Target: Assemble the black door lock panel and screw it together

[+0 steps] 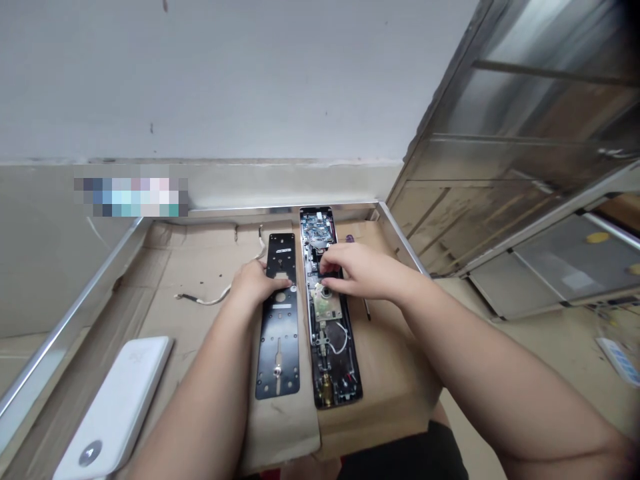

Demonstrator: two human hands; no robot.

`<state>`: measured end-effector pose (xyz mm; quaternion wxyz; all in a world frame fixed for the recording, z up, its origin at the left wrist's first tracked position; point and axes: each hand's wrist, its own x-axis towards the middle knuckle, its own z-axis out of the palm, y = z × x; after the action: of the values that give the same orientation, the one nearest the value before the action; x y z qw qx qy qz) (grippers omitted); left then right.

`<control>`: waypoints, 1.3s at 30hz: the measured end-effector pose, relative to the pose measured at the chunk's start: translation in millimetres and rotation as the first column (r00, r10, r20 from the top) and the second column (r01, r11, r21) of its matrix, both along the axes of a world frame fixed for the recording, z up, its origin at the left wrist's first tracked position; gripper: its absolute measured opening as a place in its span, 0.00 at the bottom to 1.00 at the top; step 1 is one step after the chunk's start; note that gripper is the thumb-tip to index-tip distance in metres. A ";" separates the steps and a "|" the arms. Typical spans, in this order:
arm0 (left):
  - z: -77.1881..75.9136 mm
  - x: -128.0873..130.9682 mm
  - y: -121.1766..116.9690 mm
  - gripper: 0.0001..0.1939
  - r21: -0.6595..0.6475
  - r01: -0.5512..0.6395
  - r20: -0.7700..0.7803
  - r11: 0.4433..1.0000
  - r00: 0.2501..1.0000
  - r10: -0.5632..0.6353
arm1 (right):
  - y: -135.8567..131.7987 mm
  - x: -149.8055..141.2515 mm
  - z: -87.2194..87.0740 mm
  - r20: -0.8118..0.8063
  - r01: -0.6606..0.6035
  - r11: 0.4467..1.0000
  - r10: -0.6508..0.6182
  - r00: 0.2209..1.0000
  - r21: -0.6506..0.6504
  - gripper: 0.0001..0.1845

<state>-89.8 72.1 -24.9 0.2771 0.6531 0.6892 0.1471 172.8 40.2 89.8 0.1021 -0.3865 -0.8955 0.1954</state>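
Observation:
My left hand [254,281] is at the left edge of a long black metal plate [287,337] with holes and slots, its thumb across the top and its other fingers partly hidden at the edge. To the right of the plate lies a long black lock housing [350,357], its inside facing up. A blue-green circuit board [319,229] sits at its far end, and a pale square board [327,308] near its middle. My right hand [353,267] reaches into the housing, fingertips bent together just above the pale board. Whatever they pinch is too small to make out.
A white cable [213,301] lies left of the plate. Beside the housing, a purple handle [349,238] and a thin dark shaft [368,310] show past my right hand. A white power bank [117,400] rests at front left. Cardboard [195,250] covers the metal-rimmed table [100,270].

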 end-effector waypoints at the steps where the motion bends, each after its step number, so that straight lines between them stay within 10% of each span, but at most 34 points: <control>1: 1.7 1.8 -1.8 0.22 -0.018 -0.010 -0.020 1.000 1.000 0.010 | 0.3 0.2 0.3 0.004 0.010 1.000 -0.010 1.000 -0.001 0.04; 11: 13.1 -8.5 -9.6 0.21 0.198 -0.156 -0.235 0.968 0.951 0.202 | -0.7 1.1 5.4 0.017 0.054 0.998 -0.054 0.998 -0.026 0.05; 16: 5.6 -20.4 4.2 0.18 0.121 -0.224 -0.170 0.967 0.955 0.243 | 2.1 4.0 2.9 0.004 0.059 0.998 -0.059 0.998 -0.021 0.04; 20: 22.4 -14.4 -5.2 0.18 0.341 -0.316 -0.074 0.885 0.930 0.361 | 9.6 8.2 -4.5 -0.051 0.168 0.985 -0.166 0.985 0.040 0.06; 27: 61.7 18.1 -47.9 0.13 0.701 -0.116 0.135 0.704 0.990 0.029 | 10.4 8.2 -1.4 -0.420 0.341 0.933 -0.263 0.868 0.119 0.23; 39: 56.0 32.9 -48.0 0.08 0.684 -0.021 0.237 0.729 0.952 -0.195 | 23.8 10.9 -15.4 -0.384 0.347 0.916 -0.252 0.888 0.202 0.18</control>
<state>-56.9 24.1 31.1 0.1247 0.7115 0.5071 0.4702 183.7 64.0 74.4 0.3394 -0.4630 -0.8097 0.1213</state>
